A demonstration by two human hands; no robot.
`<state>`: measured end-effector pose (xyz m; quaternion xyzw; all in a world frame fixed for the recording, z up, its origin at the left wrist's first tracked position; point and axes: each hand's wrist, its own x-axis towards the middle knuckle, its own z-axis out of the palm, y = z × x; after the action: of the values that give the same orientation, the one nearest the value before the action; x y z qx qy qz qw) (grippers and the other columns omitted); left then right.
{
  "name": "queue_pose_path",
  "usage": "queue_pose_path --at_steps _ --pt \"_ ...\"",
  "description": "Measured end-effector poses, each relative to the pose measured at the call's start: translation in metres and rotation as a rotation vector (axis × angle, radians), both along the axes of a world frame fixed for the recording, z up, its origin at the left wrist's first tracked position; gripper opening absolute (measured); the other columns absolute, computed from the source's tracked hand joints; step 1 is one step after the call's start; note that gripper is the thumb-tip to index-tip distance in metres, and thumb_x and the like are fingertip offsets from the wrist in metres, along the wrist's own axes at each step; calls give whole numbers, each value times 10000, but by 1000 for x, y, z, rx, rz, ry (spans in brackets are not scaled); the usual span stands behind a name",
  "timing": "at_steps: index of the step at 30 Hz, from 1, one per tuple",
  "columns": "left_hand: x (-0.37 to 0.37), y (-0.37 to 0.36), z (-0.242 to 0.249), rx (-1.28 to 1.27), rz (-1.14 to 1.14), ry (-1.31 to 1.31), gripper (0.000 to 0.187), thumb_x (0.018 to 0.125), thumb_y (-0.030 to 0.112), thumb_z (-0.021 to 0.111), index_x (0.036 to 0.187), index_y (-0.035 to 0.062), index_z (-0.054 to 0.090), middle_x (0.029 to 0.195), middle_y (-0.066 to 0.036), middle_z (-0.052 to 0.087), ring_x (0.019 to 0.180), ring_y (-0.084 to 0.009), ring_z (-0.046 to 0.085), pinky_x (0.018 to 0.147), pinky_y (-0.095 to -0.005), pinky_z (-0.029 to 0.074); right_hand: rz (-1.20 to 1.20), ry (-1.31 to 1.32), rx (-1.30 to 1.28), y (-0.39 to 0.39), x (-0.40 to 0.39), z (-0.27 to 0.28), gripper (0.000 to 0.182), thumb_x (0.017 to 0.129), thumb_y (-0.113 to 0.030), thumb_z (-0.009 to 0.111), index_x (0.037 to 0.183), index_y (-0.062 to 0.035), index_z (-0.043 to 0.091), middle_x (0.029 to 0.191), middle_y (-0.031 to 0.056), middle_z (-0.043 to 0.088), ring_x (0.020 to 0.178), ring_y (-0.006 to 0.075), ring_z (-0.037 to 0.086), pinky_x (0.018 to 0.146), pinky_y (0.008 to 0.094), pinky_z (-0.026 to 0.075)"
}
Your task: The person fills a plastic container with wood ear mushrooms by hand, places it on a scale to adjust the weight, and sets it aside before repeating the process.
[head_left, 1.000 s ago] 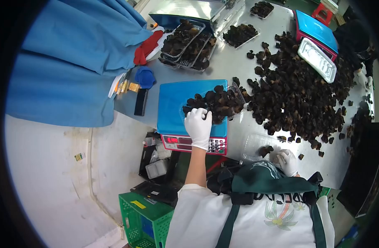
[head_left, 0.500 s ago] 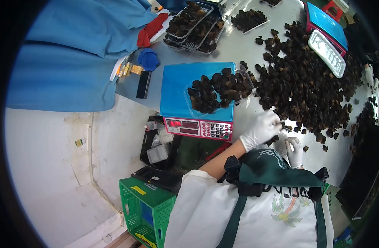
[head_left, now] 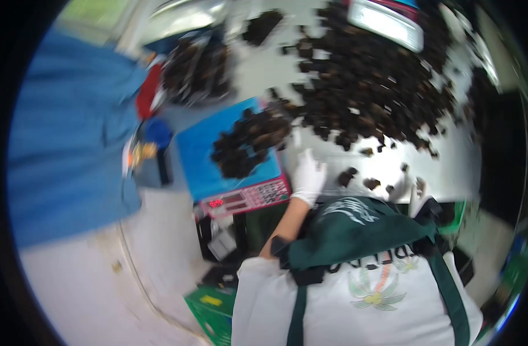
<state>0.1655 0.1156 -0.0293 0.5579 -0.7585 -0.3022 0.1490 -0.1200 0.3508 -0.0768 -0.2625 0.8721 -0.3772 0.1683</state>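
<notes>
My left hand (head_left: pixel 308 176), in a white glove, reaches over the metal table just right of a digital scale (head_left: pixel 195 154). Its fingers are blurred and point toward a clear tray of dark, curled mushroom-like pieces (head_left: pixel 246 141) on the scale's blue plate. My right hand (head_left: pixel 415 195), also gloved, is low at the table's near edge, partly hidden by my dark green apron (head_left: pixel 362 230). A brownish spot shows at its fingertips; I cannot tell whether it is held. Several loose pieces (head_left: pixel 371 184) lie on the metal between my hands.
A wide heap of the dark pieces (head_left: pixel 379 86) covers the table's middle. On its far side lies an empty clear tray (head_left: pixel 385 24) by another scale. Filled trays (head_left: pixel 198 69) are stacked at upper left, beside a person in blue clothing (head_left: pixel 74 138). A green crate (head_left: pixel 209 303) stands below.
The view has swung right and blurred. My left hand has moved away from my right hand toward the tray on the scale. My right hand has shifted rightward to the table's near edge.
</notes>
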Motion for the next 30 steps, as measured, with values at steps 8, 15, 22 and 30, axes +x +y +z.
queue_pose_path --at_steps 8,15,22,30 --pt "10 -23 -50 353 -95 -7 122 808 81 584 890 30 510 684 -74 574 529 -140 557 502 -283 468 147 46 149 20 38 28 540 698 -159 722 1182 -91 494 1055 74 547 744 185 562 687 290 473" --pt "7 -22 -14 645 -68 193 99 841 7 489 934 25 520 639 -41 541 493 -94 552 432 -229 453 560 231 96 -44 15 24 242 744 -173 561 979 -117 579 1054 88 548 883 275 548 759 372 474" --pt "0 -8 -24 545 -157 145 76 839 38 521 909 19 543 630 -44 552 469 -105 537 431 -254 443 301 393 -127 -127 -18 -2 137 719 -55 553 850 -64 592 1004 142 532 956 325 515 795 408 429" --pt "-42 -16 -17 397 -67 102 147 807 88 583 921 9 536 687 -91 569 540 -172 565 520 -307 469 642 10 -348 -194 -51 36 121 791 -54 538 871 -50 629 884 87 557 820 243 586 726 337 478"
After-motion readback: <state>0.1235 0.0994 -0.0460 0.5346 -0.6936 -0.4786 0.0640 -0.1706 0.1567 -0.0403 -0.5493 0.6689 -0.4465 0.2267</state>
